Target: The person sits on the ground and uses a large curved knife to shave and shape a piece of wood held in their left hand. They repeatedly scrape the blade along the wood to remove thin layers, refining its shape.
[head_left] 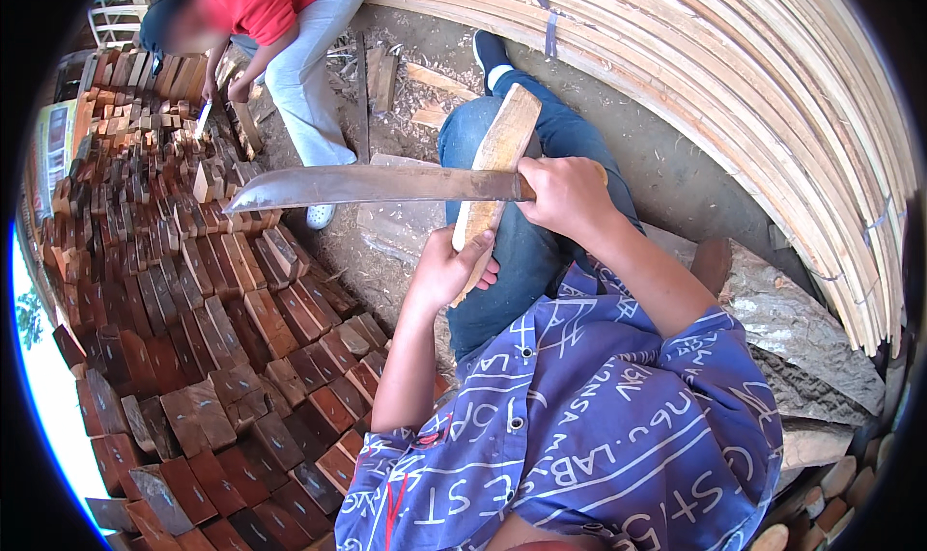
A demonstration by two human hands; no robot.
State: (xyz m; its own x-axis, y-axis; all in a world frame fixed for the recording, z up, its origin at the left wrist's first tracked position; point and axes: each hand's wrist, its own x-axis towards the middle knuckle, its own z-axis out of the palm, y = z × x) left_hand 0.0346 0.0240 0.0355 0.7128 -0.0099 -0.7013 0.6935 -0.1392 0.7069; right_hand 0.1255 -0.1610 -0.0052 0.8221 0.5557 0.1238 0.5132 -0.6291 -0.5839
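My right hand (pixel 565 196) is wrapped round the handle of a machete (pixel 377 185). Its long, stained blade points left, lying across a pale piece of wood (pixel 507 136). That wood rests aslant over my bent leg in blue jeans, its far end toward my knee. Lower down, my left hand (pixel 456 264) grips the near end of the wood, thumb on top and fingers curled beneath. The blade crosses the wood just above my left thumb. Whether the edge bites into the wood, I cannot tell.
Stacked reddish-brown wood blocks (pixel 222 358) fill the left side. Long pale slats (pixel 772 87), tied in bundles, curve along the right. A co-worker in a red top (pixel 256 5) bends over the far blocks. Rough logs (pixel 782 310) lie at my right; offcuts (pixel 439 80) and shavings litter the ground.
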